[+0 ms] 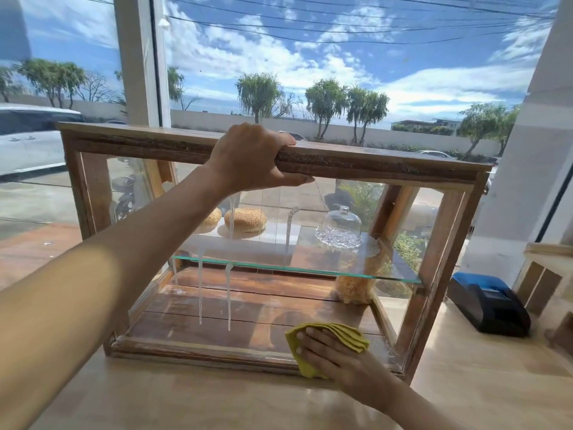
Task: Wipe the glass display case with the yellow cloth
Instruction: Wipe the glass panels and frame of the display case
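Glass display case (pixel 446 218) stands on the table (pixel 217 398); our left hand (pixel 251 156) clamps its top edge, our right hand (pixel 338 355) presses the yellow cloth (pixel 347 335) low right, streaks (pixel 229 299) lying leftward and above.

My left hand (pixel 252 156) grips the front edge of the wooden top of the glass display case (pixel 372 162), fingers over the top and thumb under the lip. My right hand (pixel 338 352) presses the folded yellow cloth (pixel 347 335) flat against the lower right part of the front pane, just above the bottom frame. White streaks of cleaner (pixel 229 293) run down the glass left of the cloth. Inside, on the glass shelf (pixel 294 268), sit two sesame buns (pixel 246 219) and a clear glass dome (pixel 341 226). The case stands on a pale wooden counter (pixel 217 398); a black and blue device (pixel 486 304) rests to its right.
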A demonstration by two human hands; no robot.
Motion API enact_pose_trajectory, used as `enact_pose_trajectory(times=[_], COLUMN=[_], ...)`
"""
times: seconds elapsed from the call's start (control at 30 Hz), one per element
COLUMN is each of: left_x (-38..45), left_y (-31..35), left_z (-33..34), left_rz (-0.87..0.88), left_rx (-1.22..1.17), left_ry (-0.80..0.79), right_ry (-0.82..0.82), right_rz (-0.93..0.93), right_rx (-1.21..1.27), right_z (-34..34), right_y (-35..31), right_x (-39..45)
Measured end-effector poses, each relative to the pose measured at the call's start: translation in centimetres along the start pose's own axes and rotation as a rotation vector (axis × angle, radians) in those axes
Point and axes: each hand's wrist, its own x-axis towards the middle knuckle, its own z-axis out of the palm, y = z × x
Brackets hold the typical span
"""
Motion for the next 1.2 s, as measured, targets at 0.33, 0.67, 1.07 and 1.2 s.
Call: enact_pose_trajectory(times=[0.33,0.67,1.07,1.2], left_x=[0.1,0.1,0.2,0.1], left_y=[-0.3,-0.5,-0.5,-0.5], left_z=[0.2,0.2,0.5,0.5], left_rz=[0.001,0.012,-0.02,-0.021], left_rx=[0.007,-0.004,0.017,-0.007], left_ry=[-0.009,0.007,-0.022,-0.016], right_ry=[0.42,0.314,0.176,0.151], right_rz=[0.197,0.176,0.091,0.068], right_rx=[-0.099,-0.167,-0.093,-0.095], right_z=[-9.8,-10.4,-7.6,-5.3], right_y=[5.7,9.0,7.0,5.8], right_x=[8.3,12.5,14.2,12.7])
